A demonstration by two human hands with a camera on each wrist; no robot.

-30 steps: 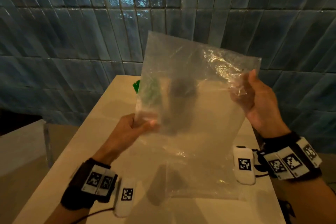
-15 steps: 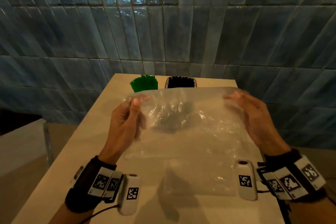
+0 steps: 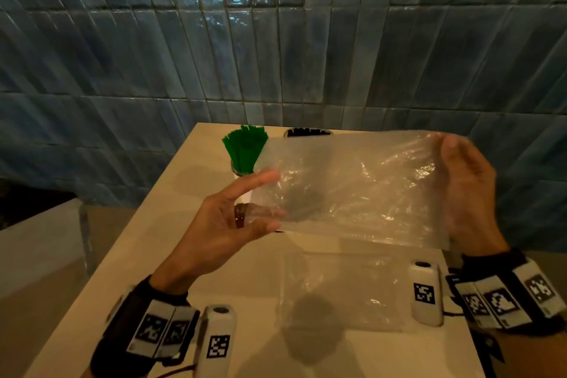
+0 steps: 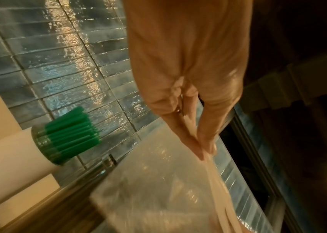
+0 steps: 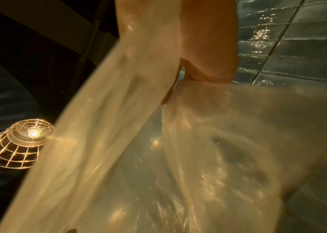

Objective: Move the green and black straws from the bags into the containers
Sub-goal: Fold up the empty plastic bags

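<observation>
A clear plastic bag (image 3: 352, 190), folded over and showing no straws inside, is stretched sideways above the table. My left hand (image 3: 270, 202) pinches its left edge between thumb and straight fingers (image 4: 204, 148). Its right end drapes over my right hand (image 3: 457, 169), which grips it; the bag (image 5: 198, 157) fills the right wrist view. At the table's far end, green straws (image 3: 245, 150) stand fanned in a white-sided container (image 4: 9, 157). To the right of them, black straws (image 3: 308, 132) fill a second container, mostly hidden behind the bag.
Another clear bag (image 3: 343, 298) lies flat on the beige table (image 3: 214, 270) under my hands. A blue tiled wall (image 3: 276, 55) rises right behind the table. A caged lamp (image 5: 19, 141) hangs overhead.
The bag, held upright a second ago, has come down and been folded over into a flat band. My hands have moved apart along it, and the left fingers have straightened.
</observation>
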